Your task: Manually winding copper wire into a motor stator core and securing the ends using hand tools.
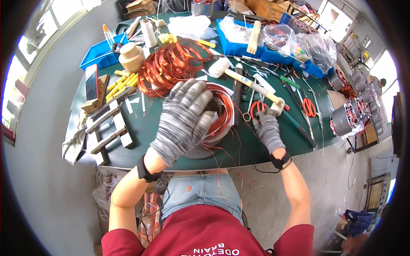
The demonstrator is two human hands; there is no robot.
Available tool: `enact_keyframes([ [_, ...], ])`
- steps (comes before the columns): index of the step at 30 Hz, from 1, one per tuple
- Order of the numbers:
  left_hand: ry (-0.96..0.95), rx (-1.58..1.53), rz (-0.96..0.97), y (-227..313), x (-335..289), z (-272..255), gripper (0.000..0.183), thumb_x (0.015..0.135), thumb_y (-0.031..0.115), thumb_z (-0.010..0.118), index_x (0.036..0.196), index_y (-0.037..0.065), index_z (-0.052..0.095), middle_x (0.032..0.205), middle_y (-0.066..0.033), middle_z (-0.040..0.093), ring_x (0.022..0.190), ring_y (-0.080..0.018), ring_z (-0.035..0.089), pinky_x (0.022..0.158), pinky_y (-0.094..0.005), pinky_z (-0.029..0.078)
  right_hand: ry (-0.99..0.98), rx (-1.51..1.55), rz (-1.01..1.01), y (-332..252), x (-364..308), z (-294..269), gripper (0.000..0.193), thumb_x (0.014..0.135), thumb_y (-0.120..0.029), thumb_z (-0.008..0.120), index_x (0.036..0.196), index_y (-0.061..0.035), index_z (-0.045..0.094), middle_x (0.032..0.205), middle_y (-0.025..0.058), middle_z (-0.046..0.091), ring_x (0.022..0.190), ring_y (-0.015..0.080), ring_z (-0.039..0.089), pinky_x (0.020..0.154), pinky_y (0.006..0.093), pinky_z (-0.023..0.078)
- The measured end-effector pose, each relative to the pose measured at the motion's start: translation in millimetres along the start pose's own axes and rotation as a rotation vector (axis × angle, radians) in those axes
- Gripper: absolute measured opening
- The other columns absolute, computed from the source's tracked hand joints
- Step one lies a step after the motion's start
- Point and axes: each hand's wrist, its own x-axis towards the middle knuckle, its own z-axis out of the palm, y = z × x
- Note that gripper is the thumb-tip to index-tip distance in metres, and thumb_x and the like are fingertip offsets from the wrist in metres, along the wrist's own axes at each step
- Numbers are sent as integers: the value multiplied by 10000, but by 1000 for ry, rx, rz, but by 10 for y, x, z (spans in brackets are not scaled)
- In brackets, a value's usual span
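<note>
A stator (pixel 205 150) with a ring of copper winding (pixel 226 112) and white insulating paper stands in front of me on the green table. My left hand (pixel 181 121), in a grey knitted glove, lies flat over its left side, fingers stretched out and holding nothing. Thin copper wires (pixel 218 158) trail from the stator over the table's front edge. To the right, my gloved right hand (pixel 269 130) has its fingers curled at the red handles of a pair of scissors (pixel 257 107). Its fingertips are partly hidden. A white-headed mallet (pixel 220 67) lies just beyond.
A heap of copper coils (pixel 171 64) lies behind my left hand, beside yellow tubes (pixel 121 86) and a phone (pixel 91 83). Metal bars on white blocks (pixel 124 137) stand left. Blue bins (pixel 269 55) line the back; more scissors (pixel 308 107) and several stators (pixel 344 119) are right.
</note>
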Motion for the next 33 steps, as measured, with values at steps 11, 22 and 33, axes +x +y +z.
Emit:
enact_keyframes([
  [11,136,-118,115,-80,-125,175,85,608,99,588,676,51,574,760,-105,586,915,-309,589,884,-452,435,-402,-226,58,-20,-398,-933,604,638,-146,670,1206,-169,467,1054,197,543,901,373,558,800,407,475],
  [22,-136,-187,151,-100,-47,43,137,701,172,572,755,46,576,746,-122,531,694,-307,546,663,-381,463,-83,212,-73,-300,-173,-1958,511,743,30,619,1222,-64,469,943,44,553,815,113,537,702,232,475],
  [33,-380,-877,-619,-543,278,161,266,889,166,536,1131,64,578,921,-17,616,835,-66,568,763,-225,486,-172,895,-315,-944,-76,-266,506,784,-78,609,1221,-118,358,1016,35,472,884,104,504,770,223,459],
])
